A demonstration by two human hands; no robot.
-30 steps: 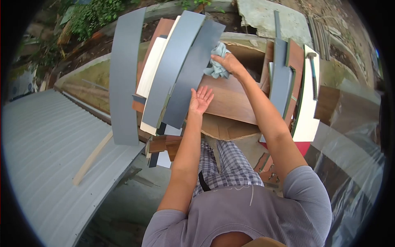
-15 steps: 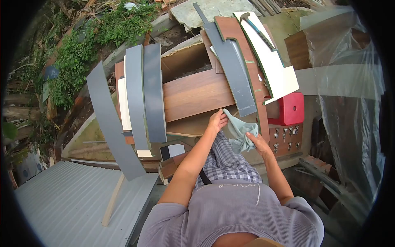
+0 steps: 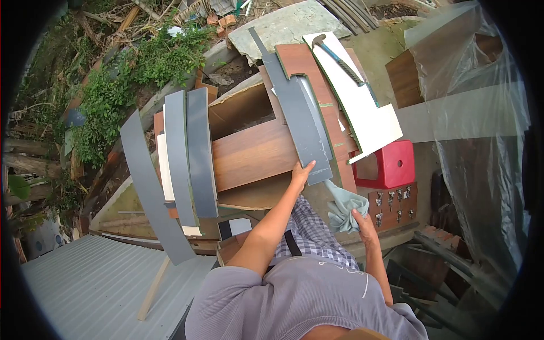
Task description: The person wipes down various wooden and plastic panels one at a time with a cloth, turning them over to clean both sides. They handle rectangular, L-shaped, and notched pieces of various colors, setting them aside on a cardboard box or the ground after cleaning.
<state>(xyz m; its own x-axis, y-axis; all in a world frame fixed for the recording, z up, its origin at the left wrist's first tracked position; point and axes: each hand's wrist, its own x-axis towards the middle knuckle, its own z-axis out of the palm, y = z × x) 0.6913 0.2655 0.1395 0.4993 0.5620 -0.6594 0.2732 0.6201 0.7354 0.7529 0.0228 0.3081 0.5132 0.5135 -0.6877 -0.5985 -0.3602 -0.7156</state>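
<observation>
To my right a hammer (image 3: 342, 62) lies on a white board (image 3: 368, 122), a red stool (image 3: 395, 169) by the board's near end; leafy plants (image 3: 105, 122) grow ahead, leftward.

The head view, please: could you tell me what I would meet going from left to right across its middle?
Tilted long grey board → dark grey board → brown wood-grain board → left hand → pale cloth → red stool → clear plastic sheeting.

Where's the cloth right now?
In the head view, right of centre: the pale cloth is in the right hand, just below the grey board that the left hand touches, lower-left of the red stool.
</observation>
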